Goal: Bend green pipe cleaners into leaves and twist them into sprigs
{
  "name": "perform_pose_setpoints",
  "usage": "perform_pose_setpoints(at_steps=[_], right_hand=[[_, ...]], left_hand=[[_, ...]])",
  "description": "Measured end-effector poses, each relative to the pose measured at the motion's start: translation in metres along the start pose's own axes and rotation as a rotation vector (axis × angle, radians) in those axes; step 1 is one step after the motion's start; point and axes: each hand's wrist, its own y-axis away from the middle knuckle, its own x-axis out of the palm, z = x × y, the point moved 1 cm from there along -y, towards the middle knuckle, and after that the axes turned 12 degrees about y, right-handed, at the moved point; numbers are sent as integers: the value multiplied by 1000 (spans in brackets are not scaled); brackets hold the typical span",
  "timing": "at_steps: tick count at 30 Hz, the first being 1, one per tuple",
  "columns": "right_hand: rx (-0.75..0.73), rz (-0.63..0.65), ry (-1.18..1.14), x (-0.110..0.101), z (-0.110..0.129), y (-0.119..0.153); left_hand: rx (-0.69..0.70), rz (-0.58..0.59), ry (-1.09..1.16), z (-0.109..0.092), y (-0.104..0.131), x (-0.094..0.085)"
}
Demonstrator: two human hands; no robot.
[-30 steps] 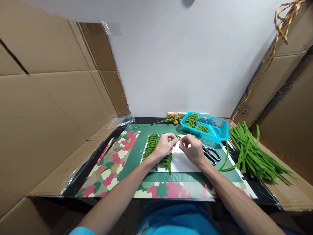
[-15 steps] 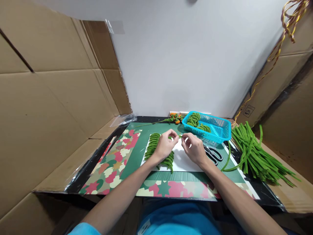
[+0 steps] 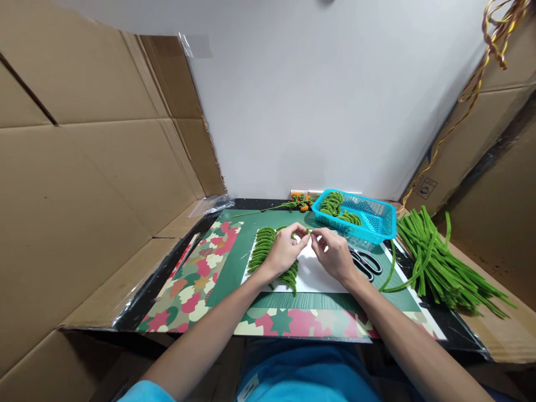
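A short green fuzzy piece (image 3: 308,230) shows between the fingertips of both hands, above a white sheet (image 3: 314,273). My left hand (image 3: 287,245) pinches it from the left, thumb and forefinger pressed together. From the right, my right hand (image 3: 333,252) closes its fingertips on the same piece. Rows of curved green fuzzy pieces (image 3: 262,245) lie on the left part of the sheet, some hidden under my left hand. Black-handled scissors (image 3: 366,263) rest just right of my right hand, their blades mostly hidden.
A blue basket (image 3: 379,237) with green pieces stands at the back right. Beside it lies a big bundle of long green stems (image 3: 444,268). An orange-flowered stem (image 3: 288,205) lies at the back. Cardboard walls (image 3: 104,162) flank the table.
The fingertips of both hands have come slightly closer together, and the small green piece now points upward between them. The things on the table have not moved.
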Motion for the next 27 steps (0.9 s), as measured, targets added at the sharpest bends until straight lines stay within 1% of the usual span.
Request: perform_pose_setpoints(at_steps=[5, 9, 15, 27], right_hand=[[-3, 17, 2, -1, 0, 0], [3, 32, -9, -2, 1, -1], [42, 58, -61, -3, 1, -2], [124, 128, -158, -4, 2, -6]], left_hand=[[45, 2, -111, -1, 2, 0], [69, -4, -153, -2, 3, -1], [74, -17, -164, -1, 3, -1], [65, 21, -165, -3, 3, -1]])
